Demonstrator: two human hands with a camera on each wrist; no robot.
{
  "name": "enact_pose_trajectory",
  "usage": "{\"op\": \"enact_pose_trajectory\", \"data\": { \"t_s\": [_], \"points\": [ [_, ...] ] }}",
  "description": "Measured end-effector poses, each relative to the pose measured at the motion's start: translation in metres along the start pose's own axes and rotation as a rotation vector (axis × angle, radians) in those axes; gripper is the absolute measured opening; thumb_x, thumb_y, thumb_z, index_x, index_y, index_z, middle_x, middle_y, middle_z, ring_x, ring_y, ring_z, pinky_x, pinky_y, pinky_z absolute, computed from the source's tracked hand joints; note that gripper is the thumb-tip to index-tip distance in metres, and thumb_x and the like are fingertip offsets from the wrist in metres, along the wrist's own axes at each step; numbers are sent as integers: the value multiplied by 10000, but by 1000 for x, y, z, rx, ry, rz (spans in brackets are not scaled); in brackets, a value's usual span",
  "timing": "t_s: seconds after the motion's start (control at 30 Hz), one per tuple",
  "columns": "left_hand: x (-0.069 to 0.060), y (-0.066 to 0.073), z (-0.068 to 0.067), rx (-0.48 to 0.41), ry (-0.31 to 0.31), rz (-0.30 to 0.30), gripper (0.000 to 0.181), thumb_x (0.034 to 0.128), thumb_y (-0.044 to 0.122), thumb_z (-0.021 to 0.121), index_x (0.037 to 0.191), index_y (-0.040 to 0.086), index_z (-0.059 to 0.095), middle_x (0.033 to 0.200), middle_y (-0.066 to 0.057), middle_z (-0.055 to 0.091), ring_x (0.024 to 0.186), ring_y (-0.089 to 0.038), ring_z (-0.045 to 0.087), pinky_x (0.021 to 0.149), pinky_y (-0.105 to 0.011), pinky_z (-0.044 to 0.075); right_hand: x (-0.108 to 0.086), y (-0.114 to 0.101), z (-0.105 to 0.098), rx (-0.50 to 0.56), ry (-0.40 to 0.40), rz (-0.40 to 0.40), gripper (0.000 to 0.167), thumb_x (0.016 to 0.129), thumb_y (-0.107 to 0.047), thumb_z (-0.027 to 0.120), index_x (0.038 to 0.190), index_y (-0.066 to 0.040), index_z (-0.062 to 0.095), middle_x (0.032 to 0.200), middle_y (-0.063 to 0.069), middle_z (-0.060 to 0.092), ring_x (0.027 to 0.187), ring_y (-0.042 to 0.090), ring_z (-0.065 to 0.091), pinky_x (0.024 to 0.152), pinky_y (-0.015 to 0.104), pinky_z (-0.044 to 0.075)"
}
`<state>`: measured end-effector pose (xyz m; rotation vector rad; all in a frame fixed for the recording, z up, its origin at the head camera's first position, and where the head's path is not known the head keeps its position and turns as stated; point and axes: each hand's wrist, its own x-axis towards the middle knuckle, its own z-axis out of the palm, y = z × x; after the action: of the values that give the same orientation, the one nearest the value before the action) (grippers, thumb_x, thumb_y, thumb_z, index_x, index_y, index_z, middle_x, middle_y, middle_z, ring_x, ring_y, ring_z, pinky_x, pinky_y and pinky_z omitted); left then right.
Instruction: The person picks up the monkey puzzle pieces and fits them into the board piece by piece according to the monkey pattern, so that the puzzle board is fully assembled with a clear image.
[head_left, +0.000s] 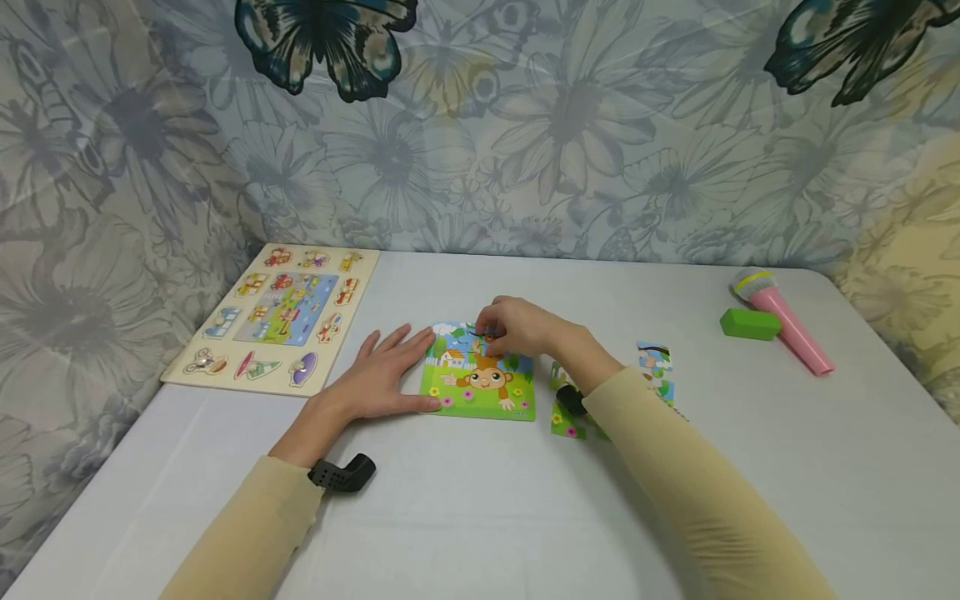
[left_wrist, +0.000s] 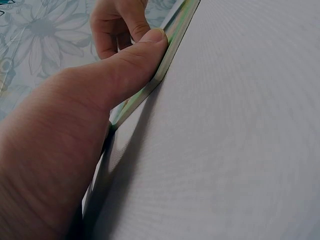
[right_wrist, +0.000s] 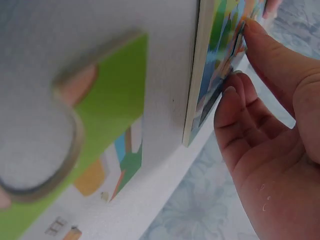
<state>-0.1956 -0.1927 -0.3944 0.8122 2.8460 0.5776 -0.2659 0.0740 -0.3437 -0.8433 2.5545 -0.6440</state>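
Observation:
A monkey picture puzzle (head_left: 480, 407) lies flat on the table in front of me. My left hand (head_left: 378, 379) rests at its left side with fingers spread. In the left wrist view that thumb (left_wrist: 142, 50) presses on the board's corner edge. My right hand (head_left: 525, 325) is over the upper right of the picture, thumb and fingertips pinching a puzzle piece (right_wrist: 214, 102) at the board's surface. The fingers hide most of that piece. Loose pieces (head_left: 656, 367) lie right of the board, partly behind the right forearm; one green piece (right_wrist: 120, 80) is close in the right wrist view.
A wooden vehicle puzzle board (head_left: 225, 372) lies at the back left. To the right are a green block (head_left: 750, 324) and a pink toy microphone (head_left: 798, 331). A floral curtain (head_left: 480, 167) hangs behind the white table (head_left: 465, 517).

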Motion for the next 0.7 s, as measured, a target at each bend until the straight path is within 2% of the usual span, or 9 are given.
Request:
{"op": "enact_pose_trajectory", "data": {
  "t_s": [0.7],
  "points": [
    [0,0,0,5,10,10,1050,825,706,664,1613,133,274,1660,10,228,1533,-289,94,1174,-590,-24,-3,-6,4,-109,18,-89,227,946,-107,730,1166,-50,713,1063,45,592,940,206,561,877,322,498]
  ]
}}
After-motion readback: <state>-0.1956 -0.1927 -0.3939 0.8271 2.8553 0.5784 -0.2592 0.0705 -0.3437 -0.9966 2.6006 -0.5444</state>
